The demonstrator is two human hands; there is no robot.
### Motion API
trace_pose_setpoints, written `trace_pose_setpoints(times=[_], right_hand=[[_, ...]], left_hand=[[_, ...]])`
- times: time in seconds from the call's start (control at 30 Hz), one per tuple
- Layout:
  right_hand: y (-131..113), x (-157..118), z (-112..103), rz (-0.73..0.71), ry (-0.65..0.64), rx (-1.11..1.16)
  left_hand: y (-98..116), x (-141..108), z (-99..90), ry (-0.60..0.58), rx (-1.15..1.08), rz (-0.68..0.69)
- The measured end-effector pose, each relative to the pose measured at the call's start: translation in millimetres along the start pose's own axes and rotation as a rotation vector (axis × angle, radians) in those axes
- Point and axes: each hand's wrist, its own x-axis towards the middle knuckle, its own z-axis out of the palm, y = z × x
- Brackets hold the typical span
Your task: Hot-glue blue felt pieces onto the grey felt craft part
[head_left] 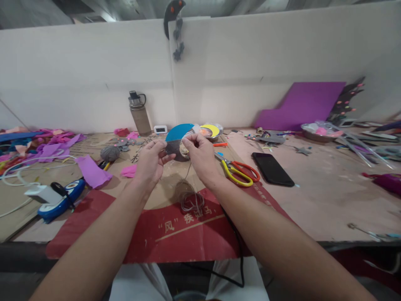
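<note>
A dark grey piece with a curved lower edge (175,154), perhaps a crescent, is held up in front of me. My left hand (151,162) pinches its left side between thumb and finger, the other fingers loosely curled. At its right side my right hand (201,156) is closed in a pinch; whether it grips the piece's edge or the cord there is unclear. A thin grey cord (189,170) runs down from the piece to a loose coil (192,202) on the red-printed cardboard (200,234). Behind the piece lies a blue disc (180,132).
Scissors with yellow and red handles (239,173) lie beside my right forearm, near a black phone (272,169). A bottle (140,115) stands at the wall. Left are grey yarn (110,153), pink paper (93,171) and a blue power strip (62,200) with cables. A yellow crescent (210,129) lies behind.
</note>
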Motion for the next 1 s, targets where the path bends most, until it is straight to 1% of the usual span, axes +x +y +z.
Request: trace_pose_setpoints(times=[0.2, 0.4, 0.53, 0.7, 0.87, 1.0], right_hand=[[1, 1, 0, 0.038, -0.031, 0.096], [4, 7, -3, 0.087, -0.141, 0.199], [1, 7, -5, 0.141, -0.227, 0.247], [-4, 4, -6, 0.154, -0.313, 0.314], [-5, 4, -9, 0.205, -0.266, 0.429], [-5, 5, -11, 0.222, -0.251, 0.450]], left_hand=[[-1, 3, -1.4, -0.035, -0.061, -0.031], [0, 5, -3.3, -0.059, -0.118, -0.097], [5, 6, -1.7, -0.072, -0.149, -0.171], [9, 6, -1.6, -0.101, -0.136, -0.228], [9, 4, -1.4, -0.123, -0.100, -0.153], [9, 3, -2.0, -0.155, -0.100, -0.135]])
